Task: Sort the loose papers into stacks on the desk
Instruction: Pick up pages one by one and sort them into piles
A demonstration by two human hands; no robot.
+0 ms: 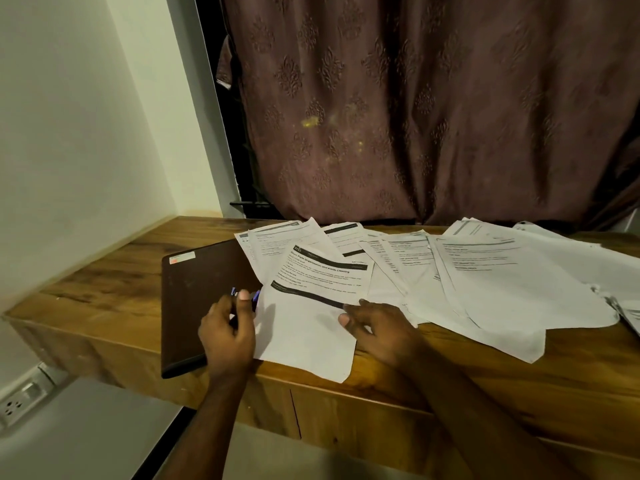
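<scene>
Several loose printed papers lie fanned and overlapping across the wooden desk. The nearest sheet has a black header bar and reaches over the desk's front edge. My left hand is at that sheet's left edge, fingers curled round a small dark object with a blue mark; what it is I cannot tell. My right hand rests on the sheet's right edge with its thumb on the paper.
A closed dark laptop lies on the desk's left part, partly under the papers. A brown patterned curtain hangs behind the desk. A white wall is at left, with a wall socket low down.
</scene>
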